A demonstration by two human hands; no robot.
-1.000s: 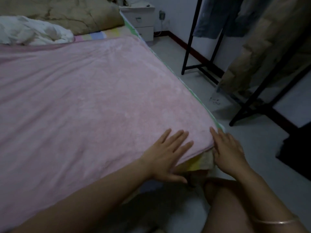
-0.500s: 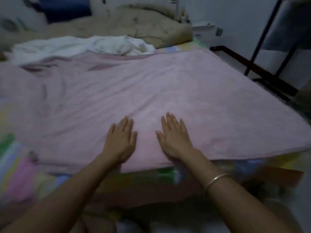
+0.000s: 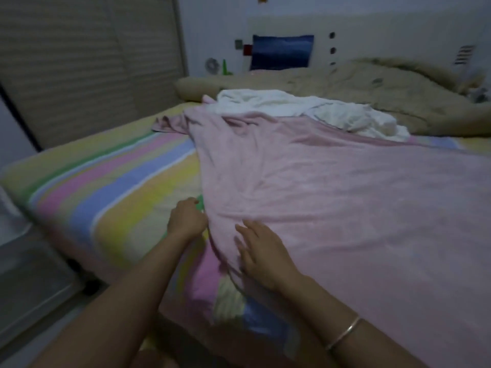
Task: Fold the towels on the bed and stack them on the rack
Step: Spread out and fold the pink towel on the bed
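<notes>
A large pink towel [image 3: 332,197] lies spread over the right part of the bed, its far left corner rumpled. Behind it lies a crumpled white towel [image 3: 305,107]. My left hand [image 3: 186,219] is at the pink towel's near left edge with its fingers curled at the fabric; whether it grips the edge is unclear. Just to its right, my right hand [image 3: 261,251] rests flat on the towel near the corner, fingers straight. The rack is out of view.
The bed has a striped pastel sheet [image 3: 114,192], bare on the left. A beige quilt [image 3: 372,88] is heaped at the head of the bed. A slatted wardrobe door [image 3: 87,62] stands at left, with floor beside the bed.
My view swung left from the bed's right corner to its left side. Both hands slid left along the towel's near edge. My left hand's fingers went from flat to curled at the towel's left edge.
</notes>
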